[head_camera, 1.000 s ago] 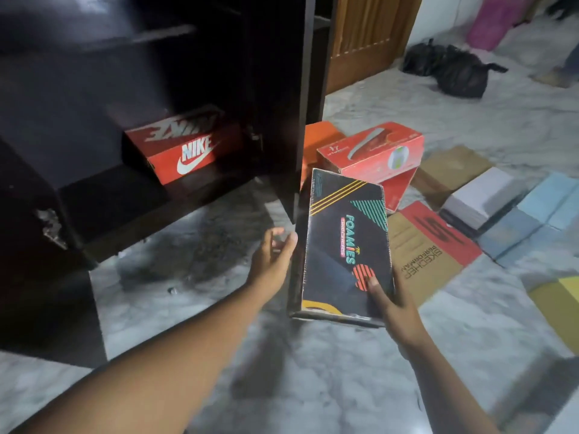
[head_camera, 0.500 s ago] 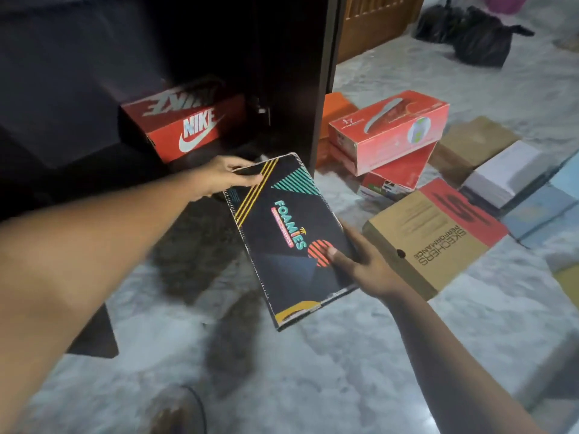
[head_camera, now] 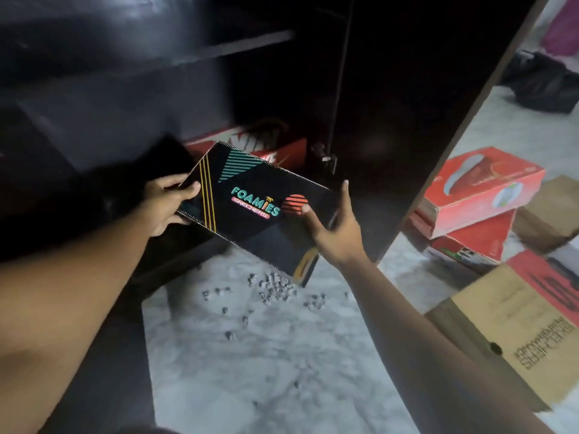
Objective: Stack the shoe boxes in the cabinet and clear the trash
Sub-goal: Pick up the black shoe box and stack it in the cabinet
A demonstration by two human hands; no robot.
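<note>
Before the open cabinet (head_camera: 391, 89), the black Foamies shoe box (head_camera: 250, 208) hangs tilted, left hand (head_camera: 166, 205) and right hand (head_camera: 335, 227) each clamped on an end; level it, then slide it squarely onto the red Nike box (head_camera: 282, 145) inside.

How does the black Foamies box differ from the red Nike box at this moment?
The black Foamies box is held in the air, tilted, with the left hand and right hand at its ends; the red Nike box lies inside the cabinet. The Foamies box is black with striped graphics and in full view; the Nike box is red with white lettering and partly hidden behind it. Both are closed shoe boxes.
</note>
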